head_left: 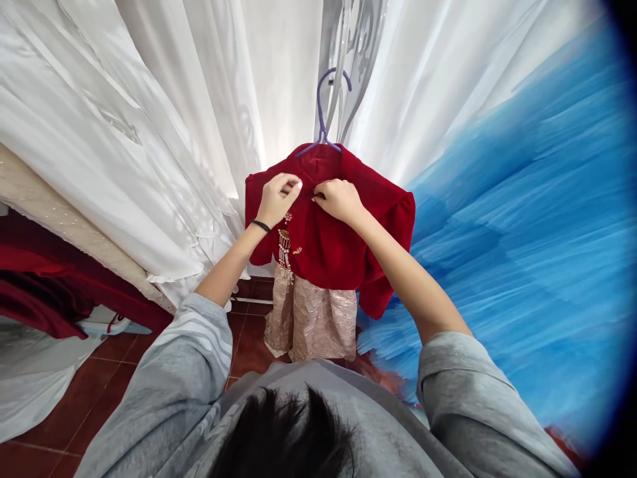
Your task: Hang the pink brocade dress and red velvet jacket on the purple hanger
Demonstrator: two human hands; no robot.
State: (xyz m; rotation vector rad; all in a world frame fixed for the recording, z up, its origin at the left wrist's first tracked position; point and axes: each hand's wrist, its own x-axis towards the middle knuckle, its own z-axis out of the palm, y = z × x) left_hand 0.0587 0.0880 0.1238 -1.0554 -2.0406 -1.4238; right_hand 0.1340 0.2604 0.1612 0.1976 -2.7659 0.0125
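On the hanger (321, 114), likely for support, hangs the red jacket (323, 249); right hand (340, 200) pinches its front, left hand's (277, 200) hold unclear.

brightly lit overall; white drapes (288, 73) nearly washed out at top centre, soft shadows cast in their folds. floor tiles (99, 392) at lower left dimly lit. blue tulle (522, 232) rendered soft, smeared. edges stretched by wide lens, right edge blacked out.

Single wide-angle head-worn camera, facing forward and down, near left hand (279, 198) and right hand (340, 198)
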